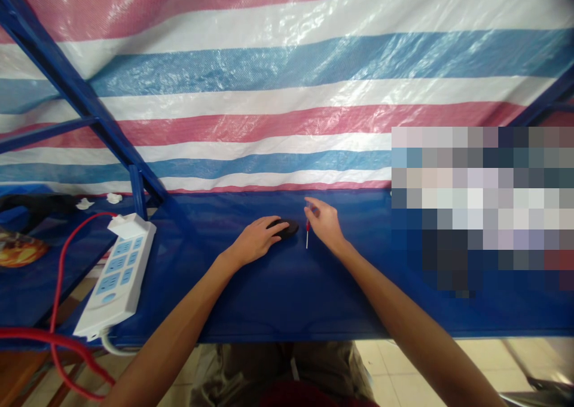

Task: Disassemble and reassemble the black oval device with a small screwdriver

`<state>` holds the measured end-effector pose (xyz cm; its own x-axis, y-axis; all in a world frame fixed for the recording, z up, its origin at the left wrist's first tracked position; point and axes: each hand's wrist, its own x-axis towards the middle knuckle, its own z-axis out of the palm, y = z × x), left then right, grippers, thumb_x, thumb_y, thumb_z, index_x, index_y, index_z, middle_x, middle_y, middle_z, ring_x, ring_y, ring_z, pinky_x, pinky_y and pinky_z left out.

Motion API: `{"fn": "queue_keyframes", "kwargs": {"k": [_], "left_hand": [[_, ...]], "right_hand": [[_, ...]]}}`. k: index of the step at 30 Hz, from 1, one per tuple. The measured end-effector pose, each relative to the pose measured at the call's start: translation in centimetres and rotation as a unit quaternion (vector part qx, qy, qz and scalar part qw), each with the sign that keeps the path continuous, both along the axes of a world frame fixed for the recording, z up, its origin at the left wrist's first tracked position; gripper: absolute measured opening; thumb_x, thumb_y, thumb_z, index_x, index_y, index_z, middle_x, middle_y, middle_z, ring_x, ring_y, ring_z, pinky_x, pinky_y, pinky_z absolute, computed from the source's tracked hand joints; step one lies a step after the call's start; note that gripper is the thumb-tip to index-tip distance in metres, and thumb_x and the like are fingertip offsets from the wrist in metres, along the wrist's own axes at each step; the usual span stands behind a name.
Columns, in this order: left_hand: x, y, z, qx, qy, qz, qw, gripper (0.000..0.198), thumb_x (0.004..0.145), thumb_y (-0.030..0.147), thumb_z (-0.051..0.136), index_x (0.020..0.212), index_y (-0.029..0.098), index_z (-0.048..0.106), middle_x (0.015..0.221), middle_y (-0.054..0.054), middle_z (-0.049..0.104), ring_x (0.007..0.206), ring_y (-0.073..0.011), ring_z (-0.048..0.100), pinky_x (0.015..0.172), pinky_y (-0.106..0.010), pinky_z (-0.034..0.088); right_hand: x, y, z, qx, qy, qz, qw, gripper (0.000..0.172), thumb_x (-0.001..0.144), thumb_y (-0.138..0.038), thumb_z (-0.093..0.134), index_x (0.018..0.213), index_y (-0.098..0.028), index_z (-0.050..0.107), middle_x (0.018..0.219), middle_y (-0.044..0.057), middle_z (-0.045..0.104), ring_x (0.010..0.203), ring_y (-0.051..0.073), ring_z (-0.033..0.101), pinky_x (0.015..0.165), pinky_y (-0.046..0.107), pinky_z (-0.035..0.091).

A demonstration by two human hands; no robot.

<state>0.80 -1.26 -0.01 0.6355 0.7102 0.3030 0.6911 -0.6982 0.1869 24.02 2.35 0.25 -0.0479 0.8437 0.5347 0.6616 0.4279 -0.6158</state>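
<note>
Near the middle of the blue tabletop (269, 299) lies a black computer mouse (289, 228). My left hand (256, 239) rests over its left side, with fingers curled across it; part of the mouse is hidden beneath them. Just to the right, my right hand (327, 225) pinches a small screwdriver (307, 233) by its handle between thumb and fingers. The screwdriver has a red part and a thin metal shaft that points down toward me. Its tip is a short gap away from the mouse.
On the left stands a white power strip (107, 302) with blue sockets and a plugged-in white adapter (130, 226). A red cable (58, 275) runs beside it. Blue frame bars (96, 111) rise there. Striped sheeting (269, 120) hangs behind. A pixelated area covers the right side.
</note>
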Motion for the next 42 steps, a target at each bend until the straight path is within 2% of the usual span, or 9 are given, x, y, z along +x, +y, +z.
{"fn": "queue_keyframes", "kwargs": {"k": [6,10,14,16,19,25,28,34,42], "left_hand": [[-0.8,0.4,0.4,-0.031,-0.027,-0.026,0.999,0.048,0.088,0.028,0.058,0.135,0.031,0.048,0.135,-0.008,0.047,0.122,-0.0239,0.050,0.103,-0.041,0.043],[-1.0,0.4,0.8,-0.056,-0.040,-0.029,0.997,0.059,0.082,0.020,0.065,0.137,0.034,0.046,0.130,-0.006,0.046,0.119,-0.0222,0.051,0.101,-0.038,0.045],[-1.3,0.4,1.0,-0.081,-0.040,-0.032,0.995,0.064,0.081,0.017,0.065,0.138,0.035,0.043,0.130,-0.005,0.045,0.114,-0.0212,0.054,0.101,-0.038,0.045],[-1.4,0.4,1.1,-0.089,-0.041,-0.033,0.995,0.063,0.082,0.017,0.064,0.138,0.035,0.043,0.129,-0.005,0.046,0.113,-0.0209,0.055,0.101,-0.037,0.045],[-1.5,0.6,1.2,-0.094,-0.051,-0.027,0.994,0.057,0.083,0.020,0.064,0.136,0.032,0.047,0.126,-0.005,0.050,0.110,-0.0204,0.057,0.100,-0.036,0.046],[-1.9,1.1,1.1,-0.095,-0.106,-0.020,0.990,0.042,0.085,0.028,0.062,0.127,0.023,0.057,0.121,-0.007,0.061,0.108,-0.0218,0.061,0.098,-0.036,0.047],[-2.1,1.4,0.9,-0.099,-0.137,-0.016,0.985,0.038,0.087,0.032,0.059,0.123,0.020,0.059,0.120,-0.008,0.065,0.109,-0.0231,0.061,0.099,-0.038,0.046],[-2.3,1.7,0.8,-0.129,-0.166,-0.001,0.978,0.039,0.090,0.039,0.054,0.121,0.017,0.060,0.121,-0.008,0.066,0.110,-0.0237,0.062,0.099,-0.036,0.045],[-2.0,1.6,0.6,-0.149,-0.127,0.022,0.980,0.039,0.097,0.039,0.038,0.124,0.019,0.058,0.122,-0.006,0.064,0.108,-0.0216,0.060,0.097,-0.033,0.043]], "right_hand": [[-0.3,0.2,-1.1,-0.139,-0.196,-0.051,0.969,0.027,0.086,-0.029,0.051,0.105,-0.020,0.067,0.084,0.007,0.072,0.079,0.021,0.066,0.072,0.029,0.047],[-0.6,-0.1,-1.0,-0.154,-0.251,-0.078,0.952,0.026,0.089,-0.032,0.048,0.103,-0.021,0.067,0.085,0.008,0.072,0.079,0.022,0.067,0.068,0.029,0.046],[-0.4,0.1,-1.0,-0.132,-0.229,-0.084,0.961,0.030,0.093,-0.038,0.044,0.104,-0.021,0.066,0.082,0.008,0.071,0.077,0.020,0.066,0.067,0.027,0.045],[-0.4,0.1,-1.0,-0.087,-0.191,-0.065,0.976,0.031,0.092,-0.038,0.046,0.104,-0.020,0.066,0.085,0.008,0.069,0.078,0.019,0.064,0.070,0.028,0.046],[-0.5,-0.2,-0.8,-0.004,-0.125,0.030,0.992,0.027,0.091,-0.036,0.050,0.104,-0.018,0.067,0.091,0.007,0.068,0.087,0.019,0.062,0.081,0.031,0.045],[-1.0,-1.1,-0.4,0.044,-0.148,0.198,0.968,0.029,0.086,-0.040,0.060,0.105,-0.018,0.066,0.107,0.009,0.067,0.102,0.022,0.057,0.091,0.039,0.041],[-1.0,-0.9,-0.7,0.043,-0.166,0.212,0.962,0.038,0.082,-0.041,0.066,0.111,-0.017,0.064,0.111,0.011,0.065,0.105,0.024,0.055,0.092,0.040,0.040],[-0.8,-0.5,-0.9,0.005,-0.152,0.213,0.965,0.031,0.082,-0.036,0.067,0.107,-0.017,0.064,0.104,0.009,0.068,0.098,0.023,0.056,0.090,0.039,0.039],[-0.8,-0.5,-1.3,-0.014,-0.187,0.226,0.956,0.039,0.088,-0.035,0.057,0.122,-0.015,0.059,0.109,0.011,0.068,0.100,0.025,0.054,0.092,0.042,0.039]]}}
